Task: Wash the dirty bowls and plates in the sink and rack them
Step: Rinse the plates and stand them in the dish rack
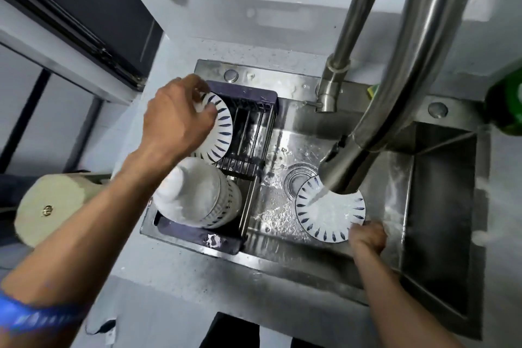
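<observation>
Over the dark metal drying rack, a white blue-dashed bowl is gripped by the left hand; a matching white plate is pinched by the right hand under the steel faucet

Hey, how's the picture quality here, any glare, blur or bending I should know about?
Head view: wide-angle bending curves the faucet and stretches the left forearm; bright glare on the wet sink floor; the jars on the shelf at the top edge are smeared and soft; the left hand on the rack's plate and the right hand holding the rinsed plate are fairly sharp.
</observation>
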Demonstrator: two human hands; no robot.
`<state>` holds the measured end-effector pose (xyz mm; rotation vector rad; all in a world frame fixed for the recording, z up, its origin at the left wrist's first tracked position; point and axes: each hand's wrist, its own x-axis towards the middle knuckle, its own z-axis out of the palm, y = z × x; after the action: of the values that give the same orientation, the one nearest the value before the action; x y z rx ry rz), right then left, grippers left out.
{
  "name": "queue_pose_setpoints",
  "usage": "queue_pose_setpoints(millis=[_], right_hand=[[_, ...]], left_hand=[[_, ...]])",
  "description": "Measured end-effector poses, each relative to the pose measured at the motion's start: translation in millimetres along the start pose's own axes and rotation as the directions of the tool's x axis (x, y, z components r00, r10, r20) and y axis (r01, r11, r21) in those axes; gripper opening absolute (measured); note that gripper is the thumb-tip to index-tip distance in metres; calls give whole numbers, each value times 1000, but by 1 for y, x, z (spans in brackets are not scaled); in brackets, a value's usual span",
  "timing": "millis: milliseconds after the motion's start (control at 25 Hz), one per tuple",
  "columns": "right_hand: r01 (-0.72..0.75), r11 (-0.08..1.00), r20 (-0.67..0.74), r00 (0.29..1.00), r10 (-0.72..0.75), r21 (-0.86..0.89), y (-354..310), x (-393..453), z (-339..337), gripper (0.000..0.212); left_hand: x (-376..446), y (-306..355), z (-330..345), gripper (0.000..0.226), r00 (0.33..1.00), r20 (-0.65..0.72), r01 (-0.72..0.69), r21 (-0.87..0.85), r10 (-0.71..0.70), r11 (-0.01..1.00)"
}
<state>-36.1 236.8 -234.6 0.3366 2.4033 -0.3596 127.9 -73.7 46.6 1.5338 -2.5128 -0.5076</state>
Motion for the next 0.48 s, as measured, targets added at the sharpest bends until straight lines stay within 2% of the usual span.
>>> queue_pose_setpoints(millis=[40,120,200,280,360,400,480], right_hand=[[-14,997,32,999,12,74,3,-4,-1,31],[-61,942,130,991,19,329,11,-12,-9,26],[-123,824,187,982,21,553,12,-33,-23,28],[-133,720,231,972,-39,681,7,-60,-35,29],[-125,656,281,950,-138,745,-1,-82,-42,33],[-137,626,311,934,-177,768,-8,-93,-46,37],[-164,583,359,903,-237,796,-20,-108,-53,41]], left_hand=[[-25,18,1,21,1000,-13,9,-138,-11,990],[-83,48,27,12,991,122,88,-335,-49,938],[-130,57,78,21,952,296,177,-310,-82,934],[-158,52,130,48,876,446,290,-189,-181,938],[-163,49,151,62,778,527,503,-192,-344,843],[-160,49,151,57,760,525,559,-227,-383,797],[-147,50,139,37,783,490,550,-256,-384,795]])
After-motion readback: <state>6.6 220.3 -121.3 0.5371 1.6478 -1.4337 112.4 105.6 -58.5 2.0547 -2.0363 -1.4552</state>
